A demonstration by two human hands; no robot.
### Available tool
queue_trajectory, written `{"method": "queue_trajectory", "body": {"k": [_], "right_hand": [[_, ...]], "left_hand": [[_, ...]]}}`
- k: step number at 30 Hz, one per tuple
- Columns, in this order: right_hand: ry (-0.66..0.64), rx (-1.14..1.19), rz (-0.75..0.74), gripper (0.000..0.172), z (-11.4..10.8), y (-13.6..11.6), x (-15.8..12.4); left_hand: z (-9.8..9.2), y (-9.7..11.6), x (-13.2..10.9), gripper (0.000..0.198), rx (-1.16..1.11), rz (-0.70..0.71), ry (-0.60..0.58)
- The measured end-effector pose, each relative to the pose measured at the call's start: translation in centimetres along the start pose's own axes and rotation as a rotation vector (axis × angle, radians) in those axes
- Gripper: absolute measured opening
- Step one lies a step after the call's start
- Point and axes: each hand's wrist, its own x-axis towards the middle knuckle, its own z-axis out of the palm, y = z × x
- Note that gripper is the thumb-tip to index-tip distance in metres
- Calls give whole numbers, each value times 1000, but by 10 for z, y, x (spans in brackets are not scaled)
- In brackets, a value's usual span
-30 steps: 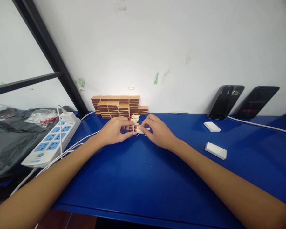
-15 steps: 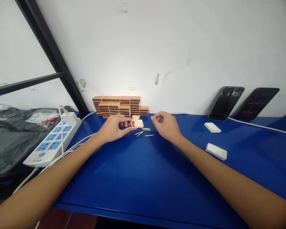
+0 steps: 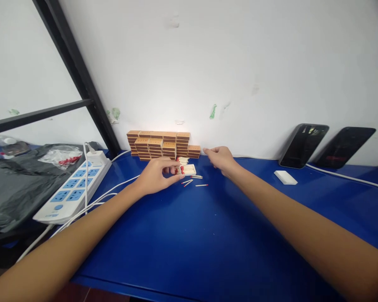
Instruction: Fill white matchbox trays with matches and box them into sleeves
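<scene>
My left hand is closed on the left end of a small white matchbox tray full of red-tipped matches, just above the blue table. My right hand is a short way to the right, with thumb and fingers pressed together; whatever may be in that pinch is too small to make out. Between the hands, a few loose matches lie on the table. A small pile of matches sits behind the tray. Stacked brown matchboxes stand against the wall.
A white power strip with cables lies at the left beside a black plastic bag. Two dark phones lean on the wall at the right. A white tray lies in front of them. The blue table ends in a front edge.
The view has shifted slightly. My right hand has turned, its thumb and fingers now pointing left, and its forearm covers the nearer white tray. My left hand still holds the filled tray.
</scene>
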Motion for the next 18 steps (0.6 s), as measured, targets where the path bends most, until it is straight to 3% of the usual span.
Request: {"method": "queue_trajectory", "body": {"k": [4, 9, 14, 18], "right_hand": [[-11, -32, 13, 46, 16, -7, 19], [-29, 28, 8, 38, 20, -17, 17], [-31, 126, -51, 29, -17, -20, -20], [-272, 216, -65, 43, -50, -6, -67]], "left_hand": [[-2, -6, 0, 27, 51, -1, 37], [-3, -11, 0, 28, 93, -26, 72], [-4, -9, 1, 22, 60, -54, 98], [-3, -1, -1, 23, -5, -72, 79]]}}
